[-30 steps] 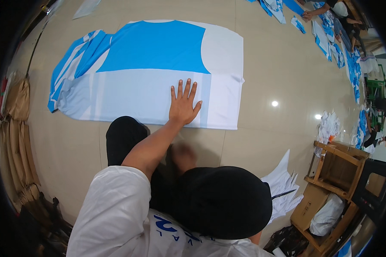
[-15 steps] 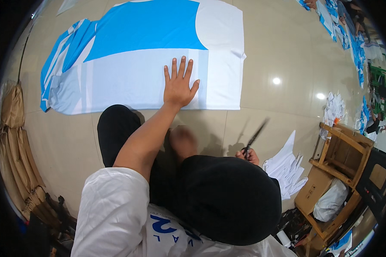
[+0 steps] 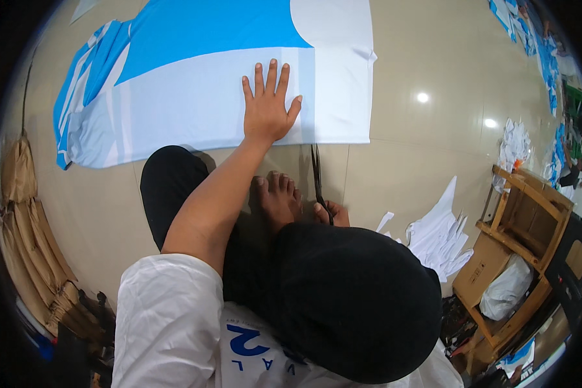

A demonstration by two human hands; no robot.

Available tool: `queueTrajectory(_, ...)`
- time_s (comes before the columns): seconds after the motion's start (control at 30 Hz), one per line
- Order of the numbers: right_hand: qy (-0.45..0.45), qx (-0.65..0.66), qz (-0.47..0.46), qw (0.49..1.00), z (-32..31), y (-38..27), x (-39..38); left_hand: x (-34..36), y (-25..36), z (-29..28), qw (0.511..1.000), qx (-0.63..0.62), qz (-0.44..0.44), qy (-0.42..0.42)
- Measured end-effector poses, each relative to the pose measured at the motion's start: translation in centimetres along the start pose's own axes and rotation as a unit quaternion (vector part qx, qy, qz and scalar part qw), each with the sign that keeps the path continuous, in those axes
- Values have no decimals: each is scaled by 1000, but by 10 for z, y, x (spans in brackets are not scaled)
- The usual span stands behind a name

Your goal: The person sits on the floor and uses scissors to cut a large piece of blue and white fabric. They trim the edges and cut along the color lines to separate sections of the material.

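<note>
A wide piece of blue, pale blue and white fabric (image 3: 174,110) lies spread on the tiled floor in front of me. My left hand (image 3: 268,111) rests flat on its pale blue part, fingers spread. Beyond my bent knee, my right hand (image 3: 337,214) grips black scissors (image 3: 317,178) by the handles. The blades point away from me, and their tips meet the fabric's near edge, right of my left hand. My bare foot (image 3: 282,199) is on the floor between the two hands. My knee hides part of the right hand and its forearm.
White fabric scraps (image 3: 438,236) lie right of my knee, with another white bundle (image 3: 515,143) farther off. A wooden frame (image 3: 530,213) and a cardboard box (image 3: 478,265) stand at the right. Brown wrapped bundles (image 3: 29,226) line the left. More blue-white fabric (image 3: 546,64) lies far right.
My right hand has brought the scissors left, from beside the scraps to the fabric's near edge. My left hand stays flat on the fabric. The view has shifted slightly.
</note>
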State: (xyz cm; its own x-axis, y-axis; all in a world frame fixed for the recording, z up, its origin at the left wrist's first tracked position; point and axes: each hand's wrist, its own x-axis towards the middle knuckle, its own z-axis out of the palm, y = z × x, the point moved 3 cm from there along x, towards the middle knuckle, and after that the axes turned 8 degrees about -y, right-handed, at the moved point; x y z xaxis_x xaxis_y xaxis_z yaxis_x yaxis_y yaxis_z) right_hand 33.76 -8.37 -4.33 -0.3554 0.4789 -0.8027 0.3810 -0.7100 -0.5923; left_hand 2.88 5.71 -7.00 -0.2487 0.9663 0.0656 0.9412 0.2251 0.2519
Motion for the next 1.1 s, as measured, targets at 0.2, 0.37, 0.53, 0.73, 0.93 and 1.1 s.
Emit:
queueTrajectory(0.2, -5, 51, 3, 999, 13, -20, 9, -2, -2, 3, 1000, 0, -9, -29)
queueTrajectory(0.37, -10, 62, 13, 998, 13, -22, 18, 0, -1, 6, 1000, 7, -5, -28)
queueTrajectory(0.53, -6, 58, -7, 998, 16, -28, 23, 0, -4, 8, 1000, -2, -5, -26)
queueTrajectory(0.73, 35, 23, 12, 999, 9, -23, 5, -1, -5, 9, 999, 9, -10, -38)
queueTrajectory(0.93, 83, 100, -1, 992, -4, -26, 2, 0, -4, 10, 999, 20, -15, -47)
queueTrajectory(1.1, -33, 37, -3, 999, 3, -24, 20, -2, -5, 11, 999, 11, -16, -44)
